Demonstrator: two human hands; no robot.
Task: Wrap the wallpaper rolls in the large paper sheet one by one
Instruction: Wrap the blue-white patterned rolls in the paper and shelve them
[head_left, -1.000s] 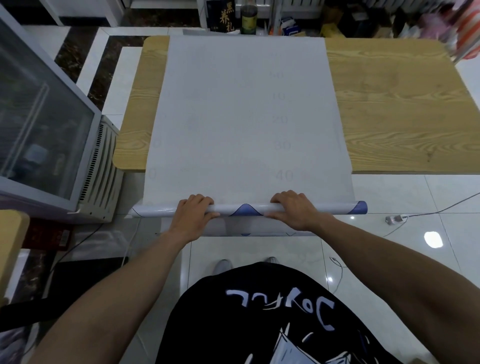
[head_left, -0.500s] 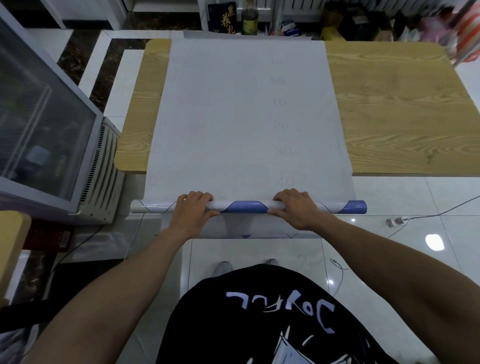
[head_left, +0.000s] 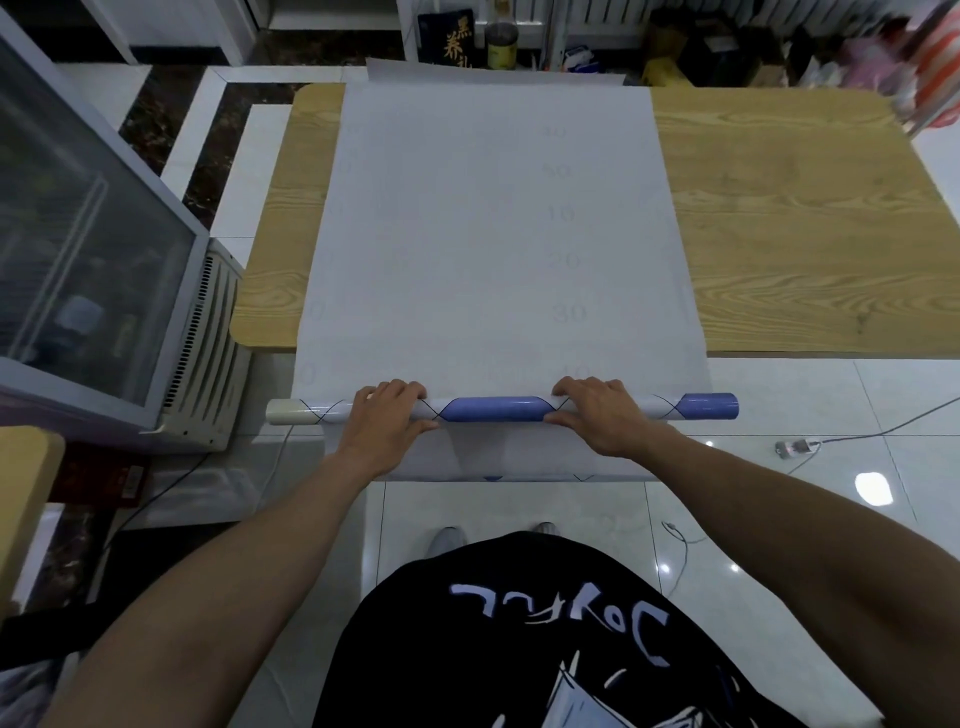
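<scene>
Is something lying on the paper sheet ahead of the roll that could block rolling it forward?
Nothing visible does. The left hand and right hand grip the wallpaper roll directly, and the paper sheet ahead of it lies bare across the table to its far edge.

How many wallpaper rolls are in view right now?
1. The roll lies across the sheet's overhang, just past the table's near edge, with the left hand and right hand gripping it. Others may be out of view.

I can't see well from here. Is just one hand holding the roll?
No, the left hand and the right hand both grip the wallpaper roll, one towards each end.
</scene>
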